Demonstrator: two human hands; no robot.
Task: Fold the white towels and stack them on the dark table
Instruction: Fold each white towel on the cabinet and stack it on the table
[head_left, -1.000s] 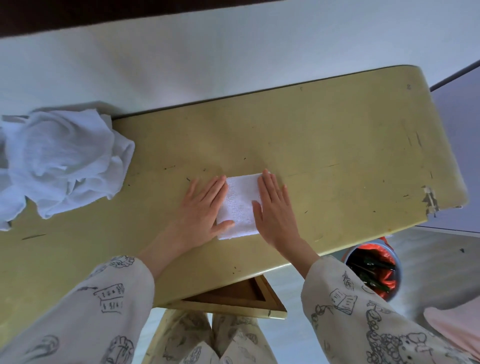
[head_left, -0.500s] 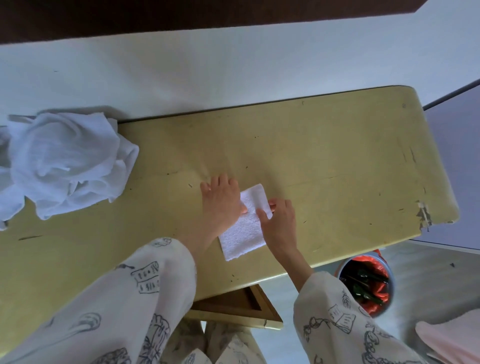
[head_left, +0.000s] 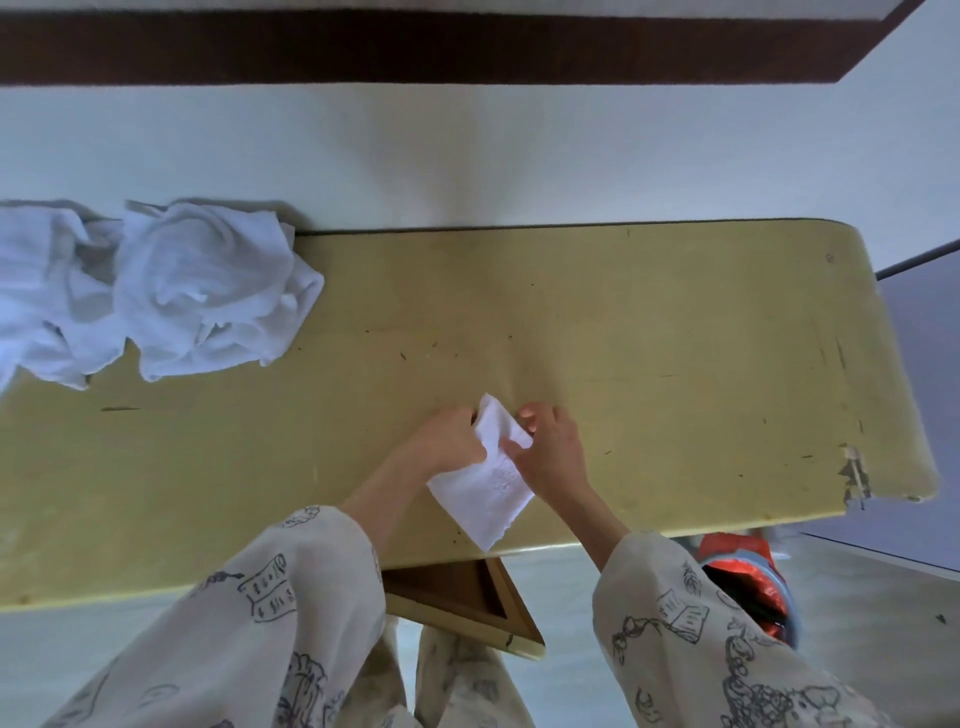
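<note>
Head view: the left hand (head_left: 451, 440) and right hand (head_left: 551, 448), fingers curled, both grip the folded white towel (head_left: 485, 480) near the table's (head_left: 675, 338) front edge. Unfolded towels (head_left: 171, 291) lie crumpled at its rear left.

The fingertips of the left hand (head_left: 451, 440) curl out of sight behind the upper end of the folded towel (head_left: 487, 480), and the right hand (head_left: 551, 451) covers that towel's right edge, so how many layers it has cannot be told. The heap of unfolded towels (head_left: 171, 291) runs off the left edge, leaving their count unclear. The yellow tabletop (head_left: 649, 353) hides most of the brown wooden frame (head_left: 457, 597) below it. The right sleeve (head_left: 691, 644) and the tabletop cover part of the bucket (head_left: 753, 587), whose red and dark contents are too blurred to name.
</note>
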